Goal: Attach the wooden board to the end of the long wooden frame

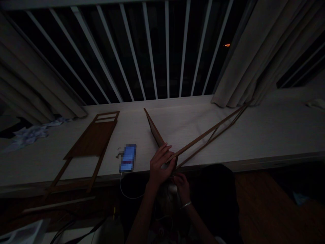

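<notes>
The scene is dim. My left hand [160, 164] is closed round the near corner of a wooden frame piece [155, 130] that stands on edge on a pale window ledge [266, 132]. Long thin wooden rails [210, 134] run from that corner away to the right. My right hand [180, 184], with a bangle at the wrist, sits just below the ledge's front edge under the same corner. Its fingers are curled in shadow and what they hold is not clear.
A second wooden panel with legs [92, 140] lies flat on the ledge at the left. A lit phone [128, 158] with a white cable lies between it and my hands. Curtains [254, 57] hang on both sides of a barred window [152, 51]. Crumpled cloth [30, 134] lies far left.
</notes>
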Demonstrator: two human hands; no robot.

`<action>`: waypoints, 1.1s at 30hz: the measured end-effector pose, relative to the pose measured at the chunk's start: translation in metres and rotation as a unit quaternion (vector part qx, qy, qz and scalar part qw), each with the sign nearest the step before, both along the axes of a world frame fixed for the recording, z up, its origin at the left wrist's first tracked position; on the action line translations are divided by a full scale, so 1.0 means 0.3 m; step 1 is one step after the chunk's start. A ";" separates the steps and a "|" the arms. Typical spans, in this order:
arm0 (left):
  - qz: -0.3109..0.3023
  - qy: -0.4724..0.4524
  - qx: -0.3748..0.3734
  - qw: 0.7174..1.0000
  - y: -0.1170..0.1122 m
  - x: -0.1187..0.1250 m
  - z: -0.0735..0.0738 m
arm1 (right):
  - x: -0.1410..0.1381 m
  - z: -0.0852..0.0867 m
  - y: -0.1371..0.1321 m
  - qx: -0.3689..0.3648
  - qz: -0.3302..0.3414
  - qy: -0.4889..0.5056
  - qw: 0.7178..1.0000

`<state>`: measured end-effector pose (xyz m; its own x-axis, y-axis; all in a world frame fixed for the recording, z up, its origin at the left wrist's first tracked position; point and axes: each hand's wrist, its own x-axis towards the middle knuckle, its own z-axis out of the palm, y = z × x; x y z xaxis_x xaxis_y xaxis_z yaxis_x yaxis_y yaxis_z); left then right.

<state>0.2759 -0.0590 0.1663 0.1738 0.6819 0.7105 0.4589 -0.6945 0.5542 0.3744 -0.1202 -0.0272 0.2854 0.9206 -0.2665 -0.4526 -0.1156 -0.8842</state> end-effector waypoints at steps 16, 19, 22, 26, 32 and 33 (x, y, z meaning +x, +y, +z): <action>0.002 -0.007 0.001 1.000 -0.001 0.000 -0.001 | -0.022 -0.050 -0.018 -0.046 0.004 0.019 0.999; -0.001 -0.004 0.002 1.000 -0.001 0.001 -0.003 | -0.035 -0.051 -0.025 -0.065 0.000 0.064 0.996; -0.001 -0.004 0.002 1.000 -0.001 0.001 -0.002 | -0.058 -0.050 -0.032 -0.087 -0.002 0.102 0.991; 0.004 -0.004 0.007 1.000 -0.002 0.000 0.001 | -0.086 -0.037 -0.036 -0.082 0.036 0.133 0.987; 0.003 0.002 0.003 1.000 -0.002 -0.001 0.001 | -0.082 -0.043 -0.034 -0.062 0.039 0.096 0.993; 0.003 0.001 0.001 1.000 -0.002 0.000 0.000 | -0.075 -0.047 -0.032 -0.060 0.039 0.079 0.994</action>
<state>0.2758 -0.0595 0.1663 0.1720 0.6812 0.7116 0.4643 -0.6931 0.5514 0.3518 -0.1300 -0.0412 0.1600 0.8975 -0.4110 -0.5706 -0.2556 -0.7804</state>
